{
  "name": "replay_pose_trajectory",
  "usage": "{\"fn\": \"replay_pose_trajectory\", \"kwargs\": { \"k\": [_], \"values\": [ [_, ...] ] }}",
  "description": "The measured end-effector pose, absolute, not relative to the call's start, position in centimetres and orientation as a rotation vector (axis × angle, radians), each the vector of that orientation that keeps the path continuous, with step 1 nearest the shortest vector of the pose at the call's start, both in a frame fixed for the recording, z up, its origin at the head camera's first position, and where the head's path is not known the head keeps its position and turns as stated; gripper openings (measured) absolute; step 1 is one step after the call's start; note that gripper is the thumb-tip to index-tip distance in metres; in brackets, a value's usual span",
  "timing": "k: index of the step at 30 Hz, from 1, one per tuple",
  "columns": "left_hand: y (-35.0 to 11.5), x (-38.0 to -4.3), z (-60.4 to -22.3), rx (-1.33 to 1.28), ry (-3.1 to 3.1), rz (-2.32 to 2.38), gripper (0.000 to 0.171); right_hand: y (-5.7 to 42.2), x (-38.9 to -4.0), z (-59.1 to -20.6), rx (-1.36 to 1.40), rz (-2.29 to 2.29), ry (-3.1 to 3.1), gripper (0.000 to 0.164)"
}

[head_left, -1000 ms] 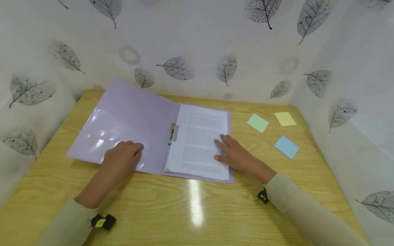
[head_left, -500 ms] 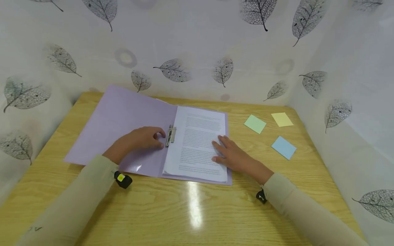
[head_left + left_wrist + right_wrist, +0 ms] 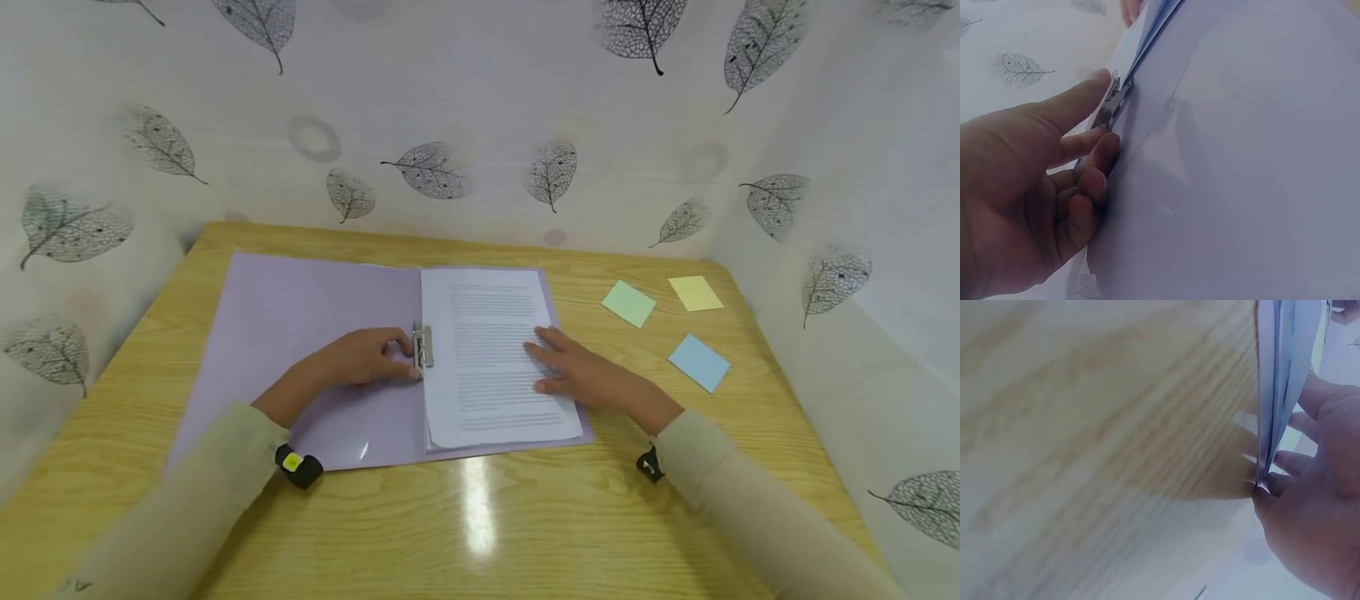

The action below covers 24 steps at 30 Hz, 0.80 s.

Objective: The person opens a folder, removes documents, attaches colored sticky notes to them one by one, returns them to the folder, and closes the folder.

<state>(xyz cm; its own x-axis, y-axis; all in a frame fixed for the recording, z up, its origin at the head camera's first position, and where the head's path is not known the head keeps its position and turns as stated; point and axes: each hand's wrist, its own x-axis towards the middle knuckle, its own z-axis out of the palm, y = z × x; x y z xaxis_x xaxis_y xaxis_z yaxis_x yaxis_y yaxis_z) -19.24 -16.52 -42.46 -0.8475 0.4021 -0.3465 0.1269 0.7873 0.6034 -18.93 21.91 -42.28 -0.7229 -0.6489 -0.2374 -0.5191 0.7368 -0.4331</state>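
Note:
A lilac folder (image 3: 300, 296) lies spread flat on the wooden table, with a stack of printed sheets (image 3: 491, 350) on its right half. The metal lever clip (image 3: 424, 346) sits along the spine at the sheets' left edge. My left hand (image 3: 363, 357) holds this clip, thumb at one end and index finger at the other; the left wrist view shows the remaining fingers curled beside the clip (image 3: 1110, 106). With fingers spread, my right hand (image 3: 588, 375) rests on the sheets' right edge. Its fingertips lie on the top page, and in the right wrist view the hand (image 3: 1329, 487) overlaps the stack's edge.
Right of the folder lie a green paper note (image 3: 628, 303), a yellow note (image 3: 695, 292) and a blue note (image 3: 699, 362). A leaf-patterned covering (image 3: 480, 100) rises behind and beside the table (image 3: 390, 533).
My left hand has moved right from the folder's cover to the clip. The folder has turned and its left cover has come down flatter. My right hand has stayed on the sheets.

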Motion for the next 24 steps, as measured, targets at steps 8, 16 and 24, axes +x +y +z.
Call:
{"fn": "replay_pose_trajectory", "kwargs": {
  "k": [8,16,24],
  "values": [
    [-15.8,-18.8,-42.6,0.378,2.581,0.684,0.051,22.1,-19.2,-42.7,-0.889,-0.483,2.550,0.074],
    [-15.3,-18.8,-42.7,0.441,2.644,0.593,0.047,22.1,-19.1,-42.7,-0.885,-0.472,2.559,0.073],
    [-15.3,-18.7,-42.8,0.450,2.674,0.524,0.048,21.6,-19.0,-42.3,-0.886,-0.456,2.558,0.072]
  ]
}}
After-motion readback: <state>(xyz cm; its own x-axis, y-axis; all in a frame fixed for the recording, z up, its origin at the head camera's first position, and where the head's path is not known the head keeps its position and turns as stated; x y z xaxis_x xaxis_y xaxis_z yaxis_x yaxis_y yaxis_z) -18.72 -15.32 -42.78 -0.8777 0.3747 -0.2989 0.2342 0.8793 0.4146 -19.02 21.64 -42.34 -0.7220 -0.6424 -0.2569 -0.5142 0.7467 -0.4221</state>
